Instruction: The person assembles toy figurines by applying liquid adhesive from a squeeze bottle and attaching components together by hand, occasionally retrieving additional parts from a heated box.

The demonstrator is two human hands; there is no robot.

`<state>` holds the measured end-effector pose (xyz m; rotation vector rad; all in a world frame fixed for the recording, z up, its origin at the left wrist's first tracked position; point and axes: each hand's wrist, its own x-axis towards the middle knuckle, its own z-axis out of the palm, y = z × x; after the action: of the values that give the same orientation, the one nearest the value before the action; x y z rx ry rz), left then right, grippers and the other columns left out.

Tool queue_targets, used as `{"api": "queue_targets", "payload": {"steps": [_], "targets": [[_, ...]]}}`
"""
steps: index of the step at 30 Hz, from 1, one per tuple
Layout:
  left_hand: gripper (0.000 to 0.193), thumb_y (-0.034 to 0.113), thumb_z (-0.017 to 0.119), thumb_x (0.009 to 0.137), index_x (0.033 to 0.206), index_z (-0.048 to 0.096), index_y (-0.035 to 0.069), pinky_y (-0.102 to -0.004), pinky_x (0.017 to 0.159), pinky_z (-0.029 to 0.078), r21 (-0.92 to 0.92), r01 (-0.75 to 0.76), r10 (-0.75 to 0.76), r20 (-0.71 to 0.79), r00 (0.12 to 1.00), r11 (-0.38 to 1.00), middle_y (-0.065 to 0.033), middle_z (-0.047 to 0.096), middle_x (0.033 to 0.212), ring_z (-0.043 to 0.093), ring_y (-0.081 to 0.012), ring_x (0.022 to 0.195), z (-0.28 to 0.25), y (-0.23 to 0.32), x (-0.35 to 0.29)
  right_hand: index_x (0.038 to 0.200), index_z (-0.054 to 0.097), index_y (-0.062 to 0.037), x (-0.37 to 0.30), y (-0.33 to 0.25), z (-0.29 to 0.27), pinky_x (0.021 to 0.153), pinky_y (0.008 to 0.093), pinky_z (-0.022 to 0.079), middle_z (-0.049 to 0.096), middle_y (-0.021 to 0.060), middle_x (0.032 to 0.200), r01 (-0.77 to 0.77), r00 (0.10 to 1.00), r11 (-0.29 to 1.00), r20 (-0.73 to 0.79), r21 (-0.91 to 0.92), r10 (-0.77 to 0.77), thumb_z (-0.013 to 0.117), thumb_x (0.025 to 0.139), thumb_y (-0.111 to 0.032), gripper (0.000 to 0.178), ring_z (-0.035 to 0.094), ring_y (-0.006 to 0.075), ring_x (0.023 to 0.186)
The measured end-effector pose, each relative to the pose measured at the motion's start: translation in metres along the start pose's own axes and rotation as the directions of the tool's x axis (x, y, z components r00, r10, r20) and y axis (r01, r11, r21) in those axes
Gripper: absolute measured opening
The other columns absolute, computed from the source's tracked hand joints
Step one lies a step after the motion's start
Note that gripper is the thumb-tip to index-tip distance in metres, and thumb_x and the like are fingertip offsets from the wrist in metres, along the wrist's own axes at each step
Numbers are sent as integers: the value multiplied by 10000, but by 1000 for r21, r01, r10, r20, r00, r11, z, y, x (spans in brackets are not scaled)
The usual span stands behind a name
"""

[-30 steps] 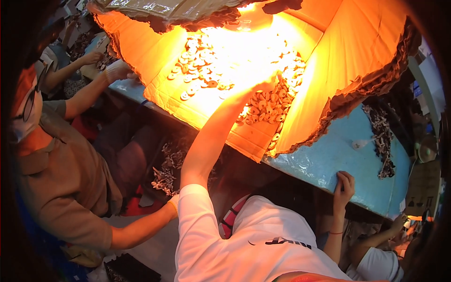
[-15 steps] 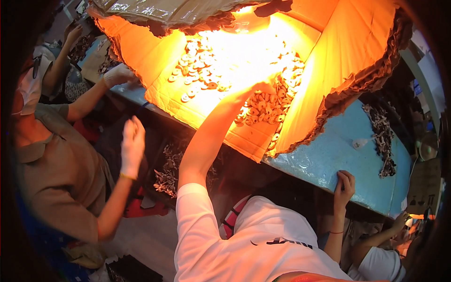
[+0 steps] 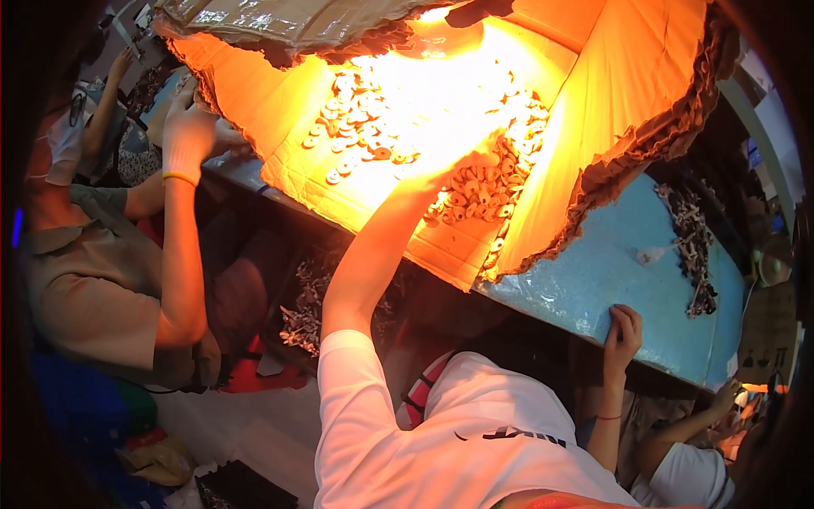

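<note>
Inside a torn cardboard box under a bright lamp glow, many small round pieces with a centre hole lie in a loose layer. My left arm reaches into this box, and my left hand is over the pieces at their right-hand side. Glare washes out its fingers, so whether it holds a piece cannot be made out. My right hand rests at the front edge of the blue table, fingers loosely bent and nothing visible in them.
A row of small dark metal-looking parts lies on the table's right, beside a small clear plastic piece. To my left, a co-worker's gloved hand is next to the box. More small parts lie below the table edge.
The co-worker's gloved hand has risen and moved left toward the box's left side. My left hand has shifted only slightly over the pieces; my right hand stays put.
</note>
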<state>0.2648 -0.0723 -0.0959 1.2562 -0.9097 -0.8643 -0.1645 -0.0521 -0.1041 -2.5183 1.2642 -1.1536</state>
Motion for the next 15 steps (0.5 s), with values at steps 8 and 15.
{"api": "queue_targets", "payload": {"steps": [8, 15], "targets": [[147, 132, 623, 794, 871, 625, 7, -257, 586, 396, -85, 40, -38, 21, 999, 996, -41, 609, 755, 524, -132, 625, -8, 2, -3, 875, 614, 6, 0, 2, -1, 740, 320, 449, 588, 122, 911, 0, 1000, 1000, -5, 2, 0, 525, 731, 129, 209, 568, 267, 839], [152, 139, 622, 800, 869, 624, 4, -249, 590, 393, -152, 71, -65, 40, 997, 986, -34, 607, 759, 520, -127, 629, -16, 8, -5, 872, 613, 7, 1, 2, -1, 741, 323, 449, 588, 123, 909, 7, 1000, 1000, -7, 3, -7, 526, 734, 124, 201, 567, 271, 842]]}}
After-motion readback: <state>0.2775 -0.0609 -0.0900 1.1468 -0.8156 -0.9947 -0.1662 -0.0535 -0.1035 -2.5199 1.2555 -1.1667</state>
